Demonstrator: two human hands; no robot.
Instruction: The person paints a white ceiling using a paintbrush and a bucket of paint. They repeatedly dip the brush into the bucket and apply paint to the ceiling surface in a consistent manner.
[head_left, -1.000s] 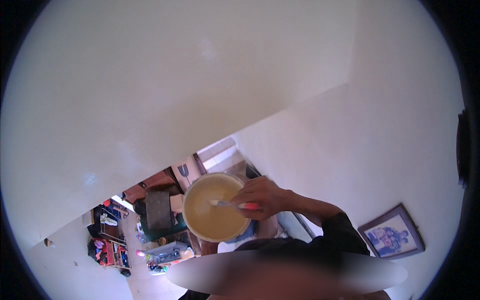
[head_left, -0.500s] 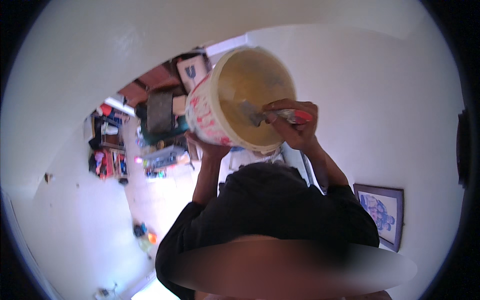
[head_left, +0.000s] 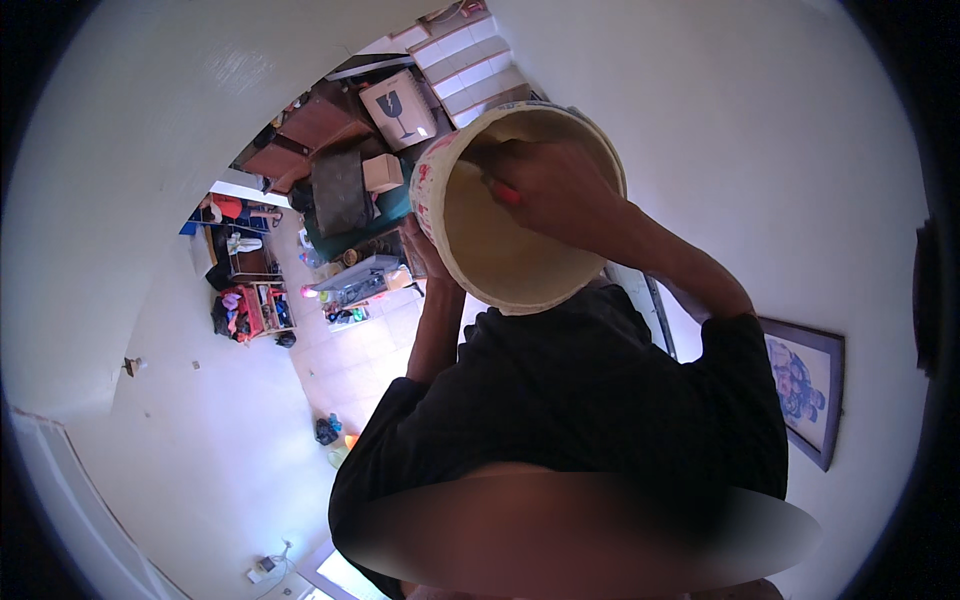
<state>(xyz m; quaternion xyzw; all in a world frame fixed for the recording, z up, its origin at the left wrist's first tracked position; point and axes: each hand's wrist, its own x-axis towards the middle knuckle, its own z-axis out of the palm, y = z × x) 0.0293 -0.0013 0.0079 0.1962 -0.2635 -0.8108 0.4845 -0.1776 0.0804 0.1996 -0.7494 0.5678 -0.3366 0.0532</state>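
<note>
A white plastic bucket (head_left: 545, 297) with red print on its outside is held up, tilted so that its mouth faces me. Its inner wall is coated pale yellow. My left hand (head_left: 428, 252) grips the bucket from its left underside, and most of those fingers are hidden behind it. Reaching over the rim from the right, my right hand (head_left: 550, 185) is inside the bucket, closed around a red-handled paintbrush (head_left: 507, 193). The brush's head is in shadow near the far left inner wall, and whether it touches there I cannot tell.
Far below stand a cardboard box (head_left: 398, 108), a smaller box (head_left: 382, 173), dark furniture (head_left: 340, 190) and a red rack (head_left: 268, 310). Steps (head_left: 470, 70) rise beyond the bucket. A framed picture (head_left: 805, 392) hangs on the right wall. Pale walls curve around both sides.
My right hand has moved left and deeper into the bucket with the paintbrush. The bucket has shifted slightly right and turned. My view has shifted, showing the steps beyond.
</note>
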